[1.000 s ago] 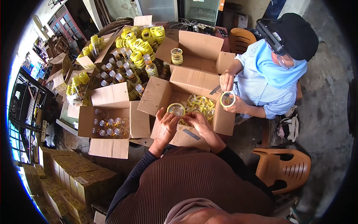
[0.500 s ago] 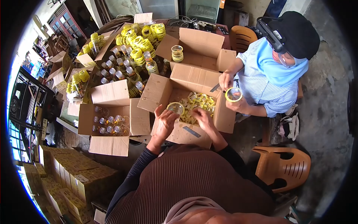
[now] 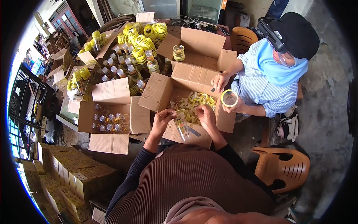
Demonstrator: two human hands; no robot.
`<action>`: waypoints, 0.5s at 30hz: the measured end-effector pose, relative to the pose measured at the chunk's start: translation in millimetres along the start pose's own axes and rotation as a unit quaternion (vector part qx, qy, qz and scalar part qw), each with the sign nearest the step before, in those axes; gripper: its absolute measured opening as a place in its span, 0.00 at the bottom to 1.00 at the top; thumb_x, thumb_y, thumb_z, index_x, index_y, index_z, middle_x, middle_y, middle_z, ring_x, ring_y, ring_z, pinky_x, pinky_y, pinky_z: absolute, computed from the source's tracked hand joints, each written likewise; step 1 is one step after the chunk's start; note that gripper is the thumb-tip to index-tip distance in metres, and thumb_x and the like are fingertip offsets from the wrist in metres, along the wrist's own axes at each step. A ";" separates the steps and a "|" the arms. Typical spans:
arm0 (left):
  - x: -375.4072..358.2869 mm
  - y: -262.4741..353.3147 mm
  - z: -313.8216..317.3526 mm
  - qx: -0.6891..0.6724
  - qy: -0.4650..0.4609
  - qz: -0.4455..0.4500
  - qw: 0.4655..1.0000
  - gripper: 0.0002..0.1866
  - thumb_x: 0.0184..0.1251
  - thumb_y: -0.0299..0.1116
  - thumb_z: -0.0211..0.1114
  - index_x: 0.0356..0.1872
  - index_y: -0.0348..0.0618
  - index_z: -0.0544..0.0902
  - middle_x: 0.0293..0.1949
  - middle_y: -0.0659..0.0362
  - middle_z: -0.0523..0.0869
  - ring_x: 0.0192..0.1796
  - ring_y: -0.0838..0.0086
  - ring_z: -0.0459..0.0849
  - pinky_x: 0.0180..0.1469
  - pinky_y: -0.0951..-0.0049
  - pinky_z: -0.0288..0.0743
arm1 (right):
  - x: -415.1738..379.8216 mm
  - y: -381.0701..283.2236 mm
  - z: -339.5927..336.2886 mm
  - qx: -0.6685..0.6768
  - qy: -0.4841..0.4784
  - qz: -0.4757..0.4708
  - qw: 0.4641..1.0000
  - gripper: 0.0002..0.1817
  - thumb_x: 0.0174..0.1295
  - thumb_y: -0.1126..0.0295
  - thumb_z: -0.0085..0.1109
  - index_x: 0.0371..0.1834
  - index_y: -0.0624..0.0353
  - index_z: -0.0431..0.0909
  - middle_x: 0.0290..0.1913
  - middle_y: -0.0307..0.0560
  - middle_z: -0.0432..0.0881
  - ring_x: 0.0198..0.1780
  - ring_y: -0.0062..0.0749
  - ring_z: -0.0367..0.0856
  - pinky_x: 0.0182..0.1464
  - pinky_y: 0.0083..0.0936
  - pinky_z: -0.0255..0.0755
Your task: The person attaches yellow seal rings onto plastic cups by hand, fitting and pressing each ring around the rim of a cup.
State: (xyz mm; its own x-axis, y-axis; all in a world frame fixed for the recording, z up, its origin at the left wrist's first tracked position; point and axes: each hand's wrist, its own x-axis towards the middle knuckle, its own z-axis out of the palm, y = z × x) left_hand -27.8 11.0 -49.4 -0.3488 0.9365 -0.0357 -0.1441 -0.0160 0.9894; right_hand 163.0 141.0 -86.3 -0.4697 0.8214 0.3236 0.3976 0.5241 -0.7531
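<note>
My left hand (image 3: 163,120) grips a clear plastic cup (image 3: 182,127) by its rim, with the cup's base tilted down toward me. Printing or a label shows on the cup's wall. To the right of the cup, my right hand (image 3: 205,115) has its fingers pinched together; what they hold, if anything, is too small to make out. Both hands are over an open cardboard box (image 3: 156,91) that holds a heap of small yellow and whitish pieces (image 3: 197,100).
A co-worker (image 3: 266,78) on the right holds a yellow-rimmed clear cup (image 3: 229,98). A left-hand box (image 3: 110,143) holds several clear cups. Stacked yellow-rimmed cups (image 3: 140,41) crowd the table's back. Another open box (image 3: 201,39) stands behind, and an orange chair (image 3: 281,166) is at right.
The cup in my left hand has tipped from rim-up to lying aslant, base toward me. My right hand has shifted slightly right. The co-worker's hands and cup have moved a little left.
</note>
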 end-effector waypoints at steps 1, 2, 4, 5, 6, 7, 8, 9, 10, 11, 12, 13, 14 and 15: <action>0.2 -0.4 -1.3 -0.040 0.002 -0.002 0.999 0.06 0.68 0.28 0.66 0.39 0.36 0.84 0.33 0.61 0.85 0.38 0.79 0.81 0.45 0.79 0.73 | -1.1 0.3 0.2 0.015 0.010 -0.011 1.000 0.06 0.56 0.79 0.63 0.35 0.63 0.77 0.32 0.52 0.80 0.37 0.46 0.81 0.42 0.36 0.75; 0.4 -1.0 -3.0 -0.079 0.004 -0.004 0.997 0.06 0.69 0.28 0.65 0.39 0.35 0.84 0.33 0.63 0.84 0.38 0.80 0.80 0.44 0.79 0.73 | -2.2 0.4 0.6 0.029 0.021 -0.021 0.999 0.07 0.55 0.80 0.63 0.36 0.63 0.77 0.33 0.52 0.80 0.37 0.46 0.81 0.42 0.36 0.75; -0.1 -1.8 -4.6 -0.091 0.009 -0.018 0.996 0.06 0.69 0.29 0.65 0.40 0.36 0.83 0.33 0.63 0.84 0.38 0.80 0.80 0.44 0.80 0.74 | -2.7 -0.8 0.1 0.036 0.005 -0.013 0.999 0.07 0.55 0.80 0.63 0.36 0.63 0.77 0.34 0.51 0.80 0.38 0.46 0.81 0.42 0.36 0.75; -1.5 -1.9 -5.4 -0.137 0.014 -0.056 0.989 0.06 0.70 0.29 0.64 0.40 0.37 0.83 0.33 0.63 0.84 0.38 0.80 0.80 0.45 0.80 0.74 | -3.2 -1.5 -0.1 0.043 -0.011 -0.005 0.999 0.07 0.55 0.80 0.63 0.36 0.62 0.77 0.36 0.51 0.80 0.38 0.45 0.81 0.43 0.36 0.76; -2.8 -0.6 -5.5 -0.183 0.019 -0.094 0.978 0.06 0.71 0.30 0.63 0.40 0.37 0.83 0.34 0.63 0.84 0.38 0.80 0.81 0.45 0.80 0.75 | -4.1 -1.8 0.3 0.043 -0.010 -0.004 0.999 0.07 0.55 0.80 0.63 0.36 0.62 0.77 0.36 0.51 0.80 0.38 0.45 0.81 0.43 0.36 0.76; -3.0 -3.3 -6.4 -0.182 0.018 -0.095 0.979 0.06 0.71 0.30 0.63 0.40 0.37 0.83 0.34 0.63 0.84 0.38 0.80 0.81 0.45 0.80 0.75 | -5.0 -2.0 0.7 0.042 -0.020 -0.005 0.999 0.08 0.54 0.80 0.62 0.36 0.62 0.77 0.36 0.51 0.80 0.38 0.45 0.81 0.42 0.35 0.76; -2.6 -8.6 -7.7 -0.204 0.016 -0.103 0.973 0.06 0.72 0.30 0.62 0.41 0.38 0.82 0.36 0.63 0.84 0.38 0.80 0.81 0.45 0.79 0.76 | -6.1 -2.4 1.0 0.040 -0.030 -0.006 0.999 0.08 0.54 0.81 0.62 0.37 0.61 0.76 0.36 0.51 0.80 0.38 0.44 0.81 0.42 0.35 0.76; -3.0 -8.7 -7.6 -0.227 0.015 -0.111 0.967 0.06 0.73 0.30 0.61 0.41 0.39 0.82 0.37 0.62 0.85 0.38 0.80 0.81 0.45 0.78 0.76 | -8.4 -0.3 2.7 0.041 -0.029 -0.006 0.999 0.08 0.54 0.81 0.62 0.37 0.61 0.76 0.36 0.51 0.80 0.38 0.44 0.81 0.42 0.35 0.76; -3.8 -8.8 -7.8 -0.227 0.015 -0.111 0.968 0.06 0.73 0.30 0.61 0.41 0.39 0.82 0.37 0.62 0.85 0.38 0.80 0.81 0.45 0.78 0.76 | -11.6 3.1 5.3 0.022 -0.022 -0.004 1.000 0.08 0.54 0.79 0.63 0.36 0.60 0.77 0.36 0.50 0.80 0.39 0.44 0.81 0.42 0.36 0.76; -4.5 -9.2 -7.7 -0.245 0.013 -0.123 0.962 0.06 0.73 0.30 0.61 0.42 0.39 0.82 0.38 0.62 0.85 0.39 0.79 0.82 0.45 0.76 0.77 | -14.8 6.0 8.1 0.003 -0.016 -0.002 1.000 0.09 0.53 0.77 0.65 0.36 0.60 0.77 0.35 0.50 0.80 0.40 0.43 0.81 0.42 0.36 0.76; -5.6 -8.7 -7.6 -0.264 0.011 -0.135 0.955 0.06 0.73 0.29 0.60 0.43 0.39 0.82 0.39 0.62 0.85 0.39 0.78 0.83 0.46 0.75 0.79 | -18.4 12.3 12.4 0.004 -0.018 -0.002 1.000 0.09 0.53 0.77 0.65 0.36 0.60 0.77 0.35 0.50 0.80 0.40 0.43 0.81 0.42 0.36 0.76; -7.0 -9.7 -8.4 -0.264 0.013 -0.135 0.955 0.06 0.73 0.29 0.60 0.43 0.39 0.82 0.39 0.62 0.85 0.39 0.78 0.83 0.46 0.75 0.79 | -22.5 19.4 16.8 -0.003 -0.043 0.015 0.999 0.09 0.54 0.76 0.66 0.37 0.61 0.78 0.36 0.50 0.80 0.38 0.42 0.82 0.40 0.33 0.76; -8.3 -11.9 -9.5 -0.278 0.013 -0.136 0.951 0.06 0.73 0.29 0.59 0.43 0.39 0.81 0.40 0.61 0.85 0.40 0.77 0.83 0.47 0.74 0.79 | -27.5 26.8 20.3 -0.009 -0.069 0.032 0.997 0.10 0.54 0.75 0.68 0.38 0.63 0.78 0.38 0.51 0.81 0.37 0.40 0.82 0.38 0.29 0.77; -9.4 -14.6 -10.7 -0.291 0.012 -0.136 0.947 0.06 0.74 0.28 0.59 0.44 0.38 0.81 0.40 0.61 0.86 0.41 0.77 0.84 0.48 0.74 0.80 | -32.1 29.6 20.4 -0.009 -0.072 0.033 0.997 0.10 0.54 0.75 0.68 0.38 0.63 0.78 0.38 0.51 0.81 0.37 0.40 0.82 0.38 0.29 0.77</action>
State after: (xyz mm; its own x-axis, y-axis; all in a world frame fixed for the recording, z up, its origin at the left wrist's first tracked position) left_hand -32.3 -1.3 -65.1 -0.2453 0.9254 -0.2890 -0.7153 0.0285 0.6983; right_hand 173.7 125.6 -130.6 -0.5497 0.8140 0.1877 0.4449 0.4755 -0.7589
